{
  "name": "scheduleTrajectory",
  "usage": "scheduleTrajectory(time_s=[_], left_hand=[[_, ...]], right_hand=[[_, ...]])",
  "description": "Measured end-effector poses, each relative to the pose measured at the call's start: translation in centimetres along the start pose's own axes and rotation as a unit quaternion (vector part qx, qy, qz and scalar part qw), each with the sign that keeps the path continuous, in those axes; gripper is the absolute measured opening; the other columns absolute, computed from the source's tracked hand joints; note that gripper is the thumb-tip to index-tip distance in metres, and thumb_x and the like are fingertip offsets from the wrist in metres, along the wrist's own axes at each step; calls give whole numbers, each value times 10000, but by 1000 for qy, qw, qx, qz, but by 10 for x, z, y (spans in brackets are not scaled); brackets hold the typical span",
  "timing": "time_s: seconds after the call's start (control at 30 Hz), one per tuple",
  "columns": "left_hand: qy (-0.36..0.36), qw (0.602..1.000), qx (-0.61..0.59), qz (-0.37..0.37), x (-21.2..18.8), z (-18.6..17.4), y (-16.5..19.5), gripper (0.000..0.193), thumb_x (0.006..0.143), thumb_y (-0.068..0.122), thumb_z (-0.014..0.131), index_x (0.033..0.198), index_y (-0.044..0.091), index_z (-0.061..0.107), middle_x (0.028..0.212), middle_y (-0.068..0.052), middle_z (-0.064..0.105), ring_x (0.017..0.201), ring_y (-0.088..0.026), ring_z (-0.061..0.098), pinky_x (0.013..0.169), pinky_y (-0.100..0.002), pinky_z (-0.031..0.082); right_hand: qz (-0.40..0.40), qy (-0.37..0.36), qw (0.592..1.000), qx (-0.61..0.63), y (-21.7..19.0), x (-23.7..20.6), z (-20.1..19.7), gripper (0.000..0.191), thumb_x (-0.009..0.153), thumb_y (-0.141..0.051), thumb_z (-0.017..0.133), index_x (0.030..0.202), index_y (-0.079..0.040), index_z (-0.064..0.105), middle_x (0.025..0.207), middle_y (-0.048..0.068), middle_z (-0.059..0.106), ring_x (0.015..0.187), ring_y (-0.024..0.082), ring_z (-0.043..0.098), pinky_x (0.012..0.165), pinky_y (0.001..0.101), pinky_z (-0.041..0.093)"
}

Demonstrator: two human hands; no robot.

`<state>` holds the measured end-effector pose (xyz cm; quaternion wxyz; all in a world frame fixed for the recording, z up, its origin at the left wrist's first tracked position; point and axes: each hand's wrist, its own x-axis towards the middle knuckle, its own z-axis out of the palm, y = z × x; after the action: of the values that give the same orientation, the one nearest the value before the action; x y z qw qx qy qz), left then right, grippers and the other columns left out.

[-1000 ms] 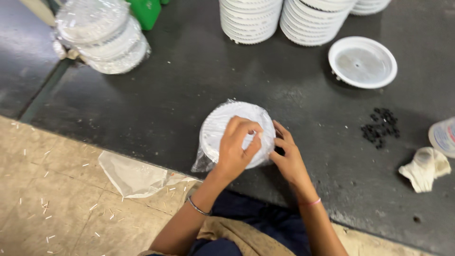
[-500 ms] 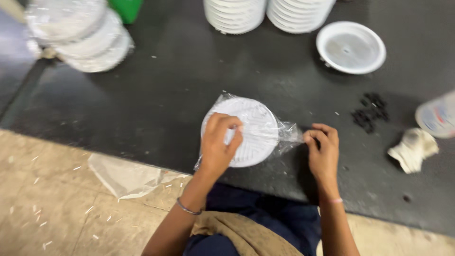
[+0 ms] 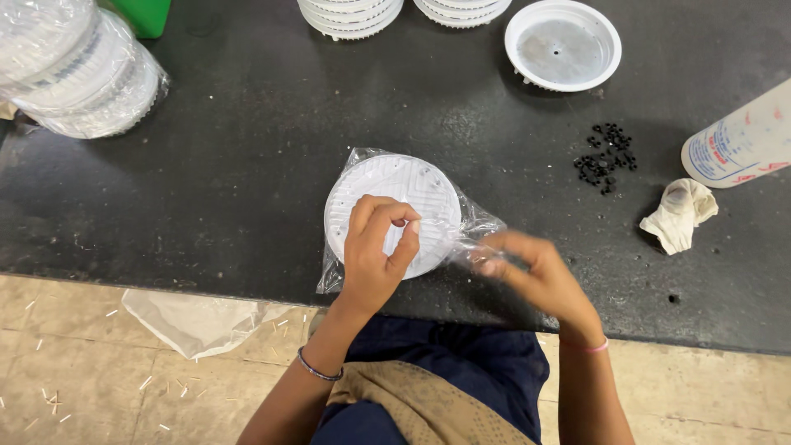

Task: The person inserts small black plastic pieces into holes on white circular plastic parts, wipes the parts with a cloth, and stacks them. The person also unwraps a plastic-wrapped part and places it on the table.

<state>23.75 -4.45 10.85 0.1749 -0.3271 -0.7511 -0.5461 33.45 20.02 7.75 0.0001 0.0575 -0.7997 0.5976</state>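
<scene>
White ribbed plastic disc [image 3: 394, 210] sits in its clear bag [image 3: 470, 231] near the dark table's [image 3: 222, 165] front edge. I see my left hand [image 3: 375, 255] pinching its face, and my right hand [image 3: 535, 272], fingers clamped on the bag's end, has pulled farther right than before.

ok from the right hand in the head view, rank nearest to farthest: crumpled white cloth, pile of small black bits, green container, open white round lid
From the right hand:
1. Crumpled white cloth, to its right.
2. Pile of small black bits, just beyond.
3. Open white round lid, far edge.
4. Green container, far left corner.
</scene>
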Motion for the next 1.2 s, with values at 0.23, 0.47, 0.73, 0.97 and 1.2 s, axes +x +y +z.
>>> scheduleTrajectory(time_s=[0.23, 0.47, 0.73, 0.97, 1.2], left_hand=[[-25, 999, 18, 24, 0, 0, 7, 106, 914, 51, 730, 1000, 63, 669, 985, -37, 614, 920, -193, 580, 847, -322, 480], [-49, 997, 33, 46, 3, 1, 13, 123, 899, 53, 730, 996, 76, 659, 981, -34, 612, 909, -189, 587, 878, -354, 459], [-26, 998, 21, 44, 7, -6, 12, 202, 900, 54, 716, 1087, 49, 641, 1053, -78, 620, 1010, -261, 599, 965, -392, 438], [106, 983, 101, -106, 25, -43, -88, 218, 1042, 184, 640, 1187, 23, 657, 1067, -114, 649, 970, -249, 651, 882, -383, 524], [-61, 956, 168, -233, 41, -35, -202, 569, 1055, 501, 482, 862, 37, 747, 914, -186, 731, 927, -385, 677, 856, -481, 511]], right_hand=[[11, -24, 987, -160, 3, 2, 35, 518, 901, -6, 564, 1408, -78, 643, 1049, 158, 636, 958, 276, 664, 868, 348, 534], [39, 158, 930, -328, -12, 22, 40, 579, 957, -92, 611, 1492, -31, 396, 1036, 205, 644, 931, 372, 645, 818, 461, 516], [11, 278, 914, -294, -24, 10, 5, 203, 1039, -109, 607, 1215, -44, 686, 1053, 160, 699, 833, 269, 671, 755, 367, 534], [41, 142, 968, -202, 8, 19, 27, 261, 965, -132, 637, 1193, -43, 726, 1103, 150, 737, 898, 238, 698, 778, 327, 541], [72, 111, 991, 10, 89, 65, 26, 297, 1000, -188, 642, 1177, 48, 687, 1034, 122, 729, 876, 186, 685, 737, 341, 574]])
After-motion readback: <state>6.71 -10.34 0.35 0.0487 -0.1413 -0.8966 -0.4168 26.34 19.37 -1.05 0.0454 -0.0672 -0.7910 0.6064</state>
